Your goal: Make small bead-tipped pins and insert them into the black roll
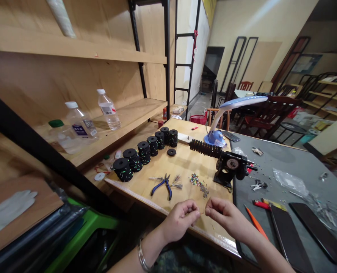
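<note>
My left hand [182, 220] and my right hand [223, 214] meet over the near edge of the wooden board [182, 167]. Both are closed in a pinch, fingertips almost touching, on something thin and too small to make out. A silver bangle sits on my left wrist. Just beyond the hands lie blue-handled pliers [164, 185], thin wire pieces [176, 182] and a small heap of coloured beads [198, 182].
A row of black spools [144, 151] crosses the board. A black hand-crank tool [231, 167] with a long coil stands at the right, a blue desk lamp [216, 136] behind it. Water bottles [80, 125] stand on the left shelf. Plastic bags, dark strips and orange pens lie on the grey table [282, 163].
</note>
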The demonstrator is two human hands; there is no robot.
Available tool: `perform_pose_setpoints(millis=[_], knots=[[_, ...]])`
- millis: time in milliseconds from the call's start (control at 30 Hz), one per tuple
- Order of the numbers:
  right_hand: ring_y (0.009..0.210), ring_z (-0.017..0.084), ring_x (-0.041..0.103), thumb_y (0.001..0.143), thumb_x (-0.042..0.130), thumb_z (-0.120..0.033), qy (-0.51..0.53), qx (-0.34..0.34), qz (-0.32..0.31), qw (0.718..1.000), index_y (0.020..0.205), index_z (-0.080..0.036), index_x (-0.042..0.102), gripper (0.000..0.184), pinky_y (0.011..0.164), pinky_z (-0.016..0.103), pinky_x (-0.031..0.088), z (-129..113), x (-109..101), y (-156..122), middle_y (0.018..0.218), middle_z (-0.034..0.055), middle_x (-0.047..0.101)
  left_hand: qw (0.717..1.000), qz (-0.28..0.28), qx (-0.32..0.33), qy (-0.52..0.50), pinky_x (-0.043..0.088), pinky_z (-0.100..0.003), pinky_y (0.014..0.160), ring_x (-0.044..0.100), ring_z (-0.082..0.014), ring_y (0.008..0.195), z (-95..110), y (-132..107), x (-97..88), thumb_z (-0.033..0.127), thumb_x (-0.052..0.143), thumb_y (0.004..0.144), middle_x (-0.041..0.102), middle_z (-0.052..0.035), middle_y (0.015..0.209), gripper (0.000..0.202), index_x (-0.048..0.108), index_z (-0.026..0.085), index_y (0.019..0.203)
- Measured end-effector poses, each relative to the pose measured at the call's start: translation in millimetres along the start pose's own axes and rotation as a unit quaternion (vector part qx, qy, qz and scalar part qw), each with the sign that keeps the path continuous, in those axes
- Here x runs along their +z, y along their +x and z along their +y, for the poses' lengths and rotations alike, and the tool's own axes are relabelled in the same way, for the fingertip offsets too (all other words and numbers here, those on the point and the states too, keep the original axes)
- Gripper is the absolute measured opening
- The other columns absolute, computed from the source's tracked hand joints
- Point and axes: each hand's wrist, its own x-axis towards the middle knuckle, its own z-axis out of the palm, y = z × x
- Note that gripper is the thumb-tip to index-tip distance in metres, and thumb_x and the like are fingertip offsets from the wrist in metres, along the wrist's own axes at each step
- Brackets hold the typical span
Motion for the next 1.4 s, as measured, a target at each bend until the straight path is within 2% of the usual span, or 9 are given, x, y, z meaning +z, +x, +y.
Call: perform_pose_setpoints(millis=[100, 267, 433, 600, 800, 1033, 1200, 1400], knots=[[0.057, 0.012, 0.031, 0.080, 0.053, -0.050, -0.006, 0.007, 0.009, 1.000, 0.065, -0.021, 0.044, 0.033, 0.054, 0.025, 0.027, 1, -1, 0, 0.059, -0.0061, 0.034, 1.000, -0.011, -0.001, -0.001, 0.034, -0.022, 0.056, 0.041, -0.0096, 0.056, -4, -3, -3.1, 0.049, 0.059, 0.082, 0.044, 0.0054, 0.061, 0.034, 0.052, 0.017, 0.075], [0.056, 0.012, 0.033, 0.079, 0.055, -0.050, 0.016, 0.004, 0.011, 1.000, 0.065, -0.021, 0.044, 0.034, 0.054, 0.025, 0.029, 3, -1, 0, 0.059, -0.0066, 0.035, 0.999, -0.021, 0.011, 0.040, 0.038, -0.026, 0.072, 0.051, -0.0143, 0.072, -9, -7, -9.6, 0.040, 0.054, 0.087, 0.056, 0.0000, 0.071, 0.027, 0.054, 0.016, 0.075], [0.056, 0.012, 0.034, 0.079, 0.057, -0.050, 0.023, -0.004, 0.015, 1.000, 0.064, -0.021, 0.045, 0.035, 0.054, 0.024, 0.030, 4, 0, 1, 0.058, -0.0064, 0.037, 0.998, -0.026, 0.008, 0.054, 0.039, -0.027, 0.075, 0.053, -0.0159, 0.075, -13, -9, -12.7, 0.041, 0.053, 0.088, 0.061, -0.0021, 0.074, 0.029, 0.057, 0.016, 0.076], [0.056, 0.012, 0.034, 0.080, 0.054, -0.050, 0.010, -0.004, 0.013, 1.000, 0.066, -0.021, 0.046, 0.033, 0.055, 0.025, 0.030, 7, 0, 2, 0.059, -0.0060, 0.037, 1.000, -0.025, -0.008, -0.004, 0.041, -0.026, 0.069, 0.056, -0.0150, 0.068, -3, -5, -4.8, 0.046, 0.061, 0.083, 0.062, -0.0017, 0.068, 0.034, 0.058, 0.014, 0.094], [0.058, 0.013, 0.035, 0.081, 0.053, -0.049, 0.004, -0.009, 0.009, 1.000, 0.067, -0.021, 0.045, 0.032, 0.056, 0.026, 0.030, 7, 1, 2, 0.060, -0.0055, 0.038, 1.000, 0.023, -0.001, 0.004, 0.038, -0.023, 0.056, 0.048, -0.0104, 0.054, 3, 3, 3.1, 0.049, 0.065, 0.078, 0.053, 0.0027, 0.057, 0.036, 0.059, 0.014, 0.072], [0.059, 0.013, 0.038, 0.081, 0.052, -0.046, -0.011, -0.006, 0.016, 1.000, 0.066, -0.020, 0.046, 0.030, 0.057, 0.026, 0.032, 2, 1, 0, 0.060, -0.0047, 0.041, 0.999, -0.003, -0.010, -0.030, 0.039, -0.023, 0.059, 0.048, -0.0101, 0.056, -3, 0, 4.2, 0.051, 0.063, 0.078, 0.053, 0.0032, 0.058, 0.038, 0.057, 0.014, 0.081], [0.059, 0.013, 0.037, 0.081, 0.052, -0.040, -0.024, -0.010, 0.006, 1.000, 0.066, -0.020, 0.047, 0.026, 0.056, 0.025, 0.030, 1, 2, -1, 0.060, -0.0051, 0.040, 1.000, 0.020, -0.016, -0.010, 0.035, -0.021, 0.051, 0.044, -0.0079, 0.049, 0, 1, 6.0, 0.051, 0.067, 0.075, 0.047, 0.0052, 0.056, 0.038, 0.055, 0.015, 0.071], [0.057, 0.012, 0.034, 0.082, 0.051, -0.040, -0.013, -0.007, 0.002, 1.000, 0.066, -0.020, 0.046, 0.025, 0.055, 0.025, 0.028, 4, 2, -1, 0.060, -0.0057, 0.037, 1.000, 0.009, -0.009, -0.002, 0.038, -0.023, 0.059, 0.047, -0.0105, 0.057, -4, -2, 0.9, 0.042, 0.064, 0.078, 0.050, 0.0036, 0.059, 0.029, 0.056, 0.014, 0.073]])
